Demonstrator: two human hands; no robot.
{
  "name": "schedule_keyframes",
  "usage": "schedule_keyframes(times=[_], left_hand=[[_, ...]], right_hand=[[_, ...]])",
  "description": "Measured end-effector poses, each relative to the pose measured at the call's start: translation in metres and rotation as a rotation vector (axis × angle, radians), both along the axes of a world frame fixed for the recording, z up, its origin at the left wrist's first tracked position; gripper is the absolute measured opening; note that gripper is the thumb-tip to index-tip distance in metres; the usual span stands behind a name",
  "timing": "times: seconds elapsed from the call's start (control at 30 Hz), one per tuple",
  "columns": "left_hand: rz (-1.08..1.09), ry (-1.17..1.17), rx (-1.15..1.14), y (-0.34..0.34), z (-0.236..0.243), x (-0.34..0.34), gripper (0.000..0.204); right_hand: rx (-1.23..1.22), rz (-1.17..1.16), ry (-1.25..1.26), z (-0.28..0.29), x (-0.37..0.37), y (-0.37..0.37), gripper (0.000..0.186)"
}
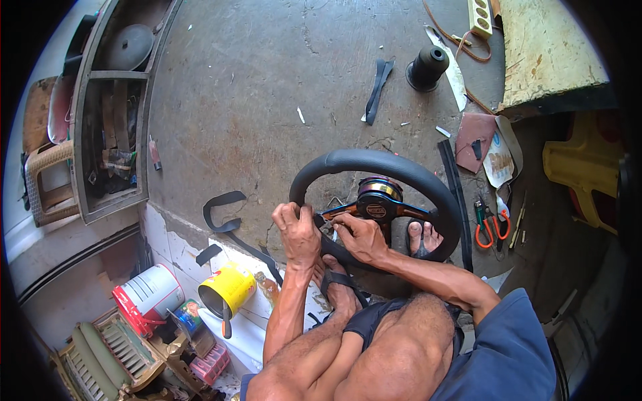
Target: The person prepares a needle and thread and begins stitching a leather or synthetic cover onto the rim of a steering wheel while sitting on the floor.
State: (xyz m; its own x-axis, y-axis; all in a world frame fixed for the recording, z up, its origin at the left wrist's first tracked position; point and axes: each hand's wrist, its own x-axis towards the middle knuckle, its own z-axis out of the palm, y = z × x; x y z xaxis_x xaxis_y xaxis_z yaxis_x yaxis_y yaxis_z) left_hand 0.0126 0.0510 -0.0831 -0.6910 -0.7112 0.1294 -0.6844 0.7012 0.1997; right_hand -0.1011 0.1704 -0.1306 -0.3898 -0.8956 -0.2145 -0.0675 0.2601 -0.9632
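Note:
A black steering wheel [371, 160] with a round metallic hub [378, 194] and orange-edged spokes stands between my feet on the floor, resting near my sandals. My left hand [297, 234] is curled round the left side of its rim. My right hand [358, 237] is at the left spoke, just inside the rim, fingers bent and pinched on something thin that I cannot make out. A loose black strip [224, 210] lies left of the wheel; longer black strips [453, 187] run along its right side.
A dark spool [426, 70], power strip [479, 17], short strip [374, 93], orange-handled scissors [485, 234] and pink sheet [473, 144] lie ahead and right. A shelving frame [146, 127] borders the left. A yellow can [237, 281] and white-red bucket [150, 291] sit lower left.

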Motion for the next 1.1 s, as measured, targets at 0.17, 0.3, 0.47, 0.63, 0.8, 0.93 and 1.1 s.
schedule_keyframes(times=[0.17, 0.3, 0.47, 0.63, 0.8, 0.93, 1.1], left_hand=[[-0.008, -0.037, 0.014, -0.003, 0.005, -0.004, 0.011], [0.010, -0.022, 0.040, -0.001, 0.001, -0.009, 0.008], [0.049, -0.023, 0.044, -0.003, 0.008, -0.006, 0.007], [0.042, -0.003, 0.066, -0.002, 0.003, -0.009, 0.007], [0.045, -0.008, 0.057, -0.003, 0.007, -0.006, 0.008], [0.040, 0.000, 0.025, -0.004, 0.006, -0.006, 0.008], [0.039, -0.008, 0.064, -0.002, 0.002, -0.008, 0.010]], right_hand=[[0.020, -0.009, -0.025, 0.004, -0.002, -0.004, 0.018], [0.052, -0.005, -0.017, -0.001, -0.002, 0.000, 0.019], [0.059, 0.025, -0.034, 0.003, 0.004, -0.005, 0.022], [0.107, 0.040, -0.019, 0.001, 0.002, -0.002, 0.025], [0.089, 0.045, -0.027, 0.003, 0.003, -0.004, 0.025], [0.098, 0.046, -0.048, 0.003, 0.003, -0.005, 0.026], [0.105, 0.035, -0.043, 0.002, 0.001, -0.003, 0.026]])
